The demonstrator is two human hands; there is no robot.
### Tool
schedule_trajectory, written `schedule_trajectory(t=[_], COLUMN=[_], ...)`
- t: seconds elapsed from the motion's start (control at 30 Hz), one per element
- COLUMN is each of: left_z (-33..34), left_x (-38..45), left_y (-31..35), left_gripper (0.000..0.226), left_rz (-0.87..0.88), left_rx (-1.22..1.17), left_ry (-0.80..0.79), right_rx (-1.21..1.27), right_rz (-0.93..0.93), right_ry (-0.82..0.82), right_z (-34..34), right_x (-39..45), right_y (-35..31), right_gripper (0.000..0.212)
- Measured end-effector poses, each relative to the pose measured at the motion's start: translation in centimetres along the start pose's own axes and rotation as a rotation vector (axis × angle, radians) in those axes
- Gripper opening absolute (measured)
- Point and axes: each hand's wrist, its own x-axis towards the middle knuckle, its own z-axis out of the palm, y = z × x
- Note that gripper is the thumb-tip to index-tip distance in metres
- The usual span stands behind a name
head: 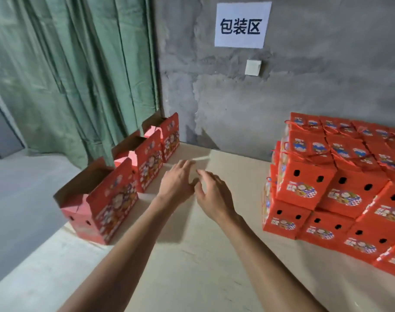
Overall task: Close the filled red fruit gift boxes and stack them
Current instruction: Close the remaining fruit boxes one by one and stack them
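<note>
i see red printed cardboard gift boxes (115, 199) at left, slightly glossy outside, raw brown inside the flaps. they sit on a pale matt board tabletop (192, 255). upper right is a rough grey cement wall (327, 75) bearing a white paper sign (240, 24); upper left hangs a creased green cloth curtain (68, 75).

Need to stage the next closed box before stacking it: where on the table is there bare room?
Bare table runs down the middle, between the three open boxes along the left edge and the stack of closed boxes on the right. Both hands, left hand and right hand, hover over it. The right side is crowded.
</note>
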Motion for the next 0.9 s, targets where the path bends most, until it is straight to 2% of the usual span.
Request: schedule_trajectory(t=[0.23, 0.37, 0.47, 0.63, 0.8, 0.9], left_z=[-4.4, -4.7, -4.1, -1.6, -0.8, -0.8], left_x=[-2.2, -0.3, 1.0, 1.1, 0.6, -1.6], left_y=[-20.9, -27.7, -29.7, -30.9, -29.8, -27.8], left_gripper=[0.070, 0.067, 0.059, 0.038, 0.034, 0.025], left_rz=[-0.405, -0.502, -0.580, -0.559, -0.540, -0.375], left_rx=[0.118, 0.037, 0.001, 0.085, 0.109, 0.132], left_ry=[0.045, -0.035, -0.190, -0.335, -0.341, -0.338], right_rx=[0.123, 0.127, 0.122, 0.115, 0.100, 0.092], right_rz=[-0.031, 0.033, 0.113, 0.186, 0.243, 0.232], right_ry=[-0.158, -0.191, -0.220, -0.205, -0.130, -0.056], right_z=[14.8, 20.2, 22.4, 22.9, 21.3, 20.5], right_x=[2.2, 3.5, 3.1, 2.3, 2.7, 2.6], right_y=[-11.5, -13.5, -13.6, -12.8, -10.9, -10.0], right_gripper=[0.039, 0.038, 0.038, 0.037, 0.038, 0.040])
